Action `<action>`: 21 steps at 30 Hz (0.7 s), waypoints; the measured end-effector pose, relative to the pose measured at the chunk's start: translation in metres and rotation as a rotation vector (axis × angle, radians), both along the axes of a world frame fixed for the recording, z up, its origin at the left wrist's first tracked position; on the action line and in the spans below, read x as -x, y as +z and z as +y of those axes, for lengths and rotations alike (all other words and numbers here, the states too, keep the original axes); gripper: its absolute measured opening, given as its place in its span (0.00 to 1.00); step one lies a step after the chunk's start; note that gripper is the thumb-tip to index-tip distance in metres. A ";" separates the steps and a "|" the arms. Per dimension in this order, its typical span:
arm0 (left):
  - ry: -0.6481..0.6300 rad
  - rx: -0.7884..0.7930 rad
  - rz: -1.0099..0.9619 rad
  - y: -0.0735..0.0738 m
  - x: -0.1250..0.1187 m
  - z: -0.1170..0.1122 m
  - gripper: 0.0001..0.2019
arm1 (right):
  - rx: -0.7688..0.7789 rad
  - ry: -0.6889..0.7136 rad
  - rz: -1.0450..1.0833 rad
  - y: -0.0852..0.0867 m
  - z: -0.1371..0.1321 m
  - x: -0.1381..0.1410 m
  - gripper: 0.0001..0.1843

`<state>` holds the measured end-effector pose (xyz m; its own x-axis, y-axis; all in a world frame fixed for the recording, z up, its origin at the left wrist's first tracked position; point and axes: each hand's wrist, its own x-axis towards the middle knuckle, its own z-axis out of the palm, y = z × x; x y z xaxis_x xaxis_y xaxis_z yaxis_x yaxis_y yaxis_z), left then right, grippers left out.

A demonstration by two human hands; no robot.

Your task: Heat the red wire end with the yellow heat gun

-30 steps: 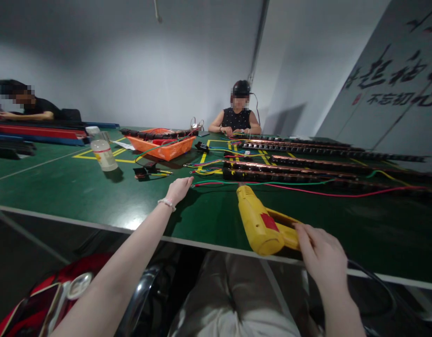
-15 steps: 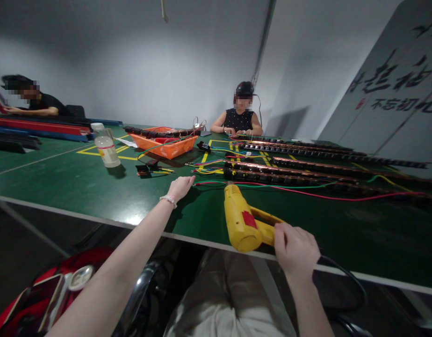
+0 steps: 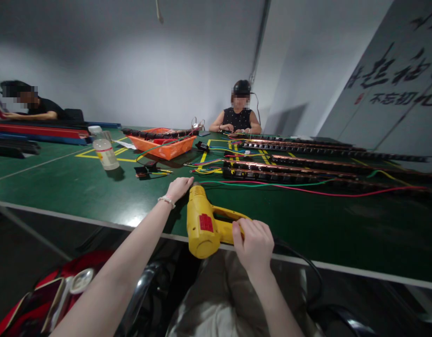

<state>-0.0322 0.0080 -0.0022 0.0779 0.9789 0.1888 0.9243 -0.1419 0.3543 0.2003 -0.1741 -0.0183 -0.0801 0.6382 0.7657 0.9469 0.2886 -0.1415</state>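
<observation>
My right hand [image 3: 254, 243] grips the handle of a yellow heat gun [image 3: 202, 224] with a red label, which lies at the near edge of the green table [image 3: 61, 187]; its black cord trails off to the right. My left hand [image 3: 179, 188] rests open and flat on the table, fingers stretched forward, right beside the gun's nozzle. A white bead bracelet sits on that wrist. Red and green wires [image 3: 272, 185] run across the table just beyond both hands.
Long copper-and-black bars [image 3: 307, 168] lie across the right half. An orange tray [image 3: 163, 145], a plastic bottle [image 3: 104, 150] and small black clips [image 3: 146, 171] sit at left centre. One person sits across the table, another at far left. A red bag [image 3: 44, 299] lies below left.
My right hand has slid the heat gun leftwards along the table edge until its nozzle is next to my left hand. The left hand has stayed put.
</observation>
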 end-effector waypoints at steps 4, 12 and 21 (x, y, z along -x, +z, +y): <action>-0.021 0.001 -0.039 -0.002 0.003 0.003 0.29 | -0.004 0.033 0.029 -0.001 -0.002 0.004 0.13; -0.057 -0.001 -0.095 -0.007 0.007 0.009 0.30 | -0.022 0.044 0.032 -0.004 -0.001 0.001 0.13; -0.203 0.005 -0.194 -0.009 0.013 0.007 0.29 | -0.002 0.042 0.040 -0.002 -0.004 0.003 0.14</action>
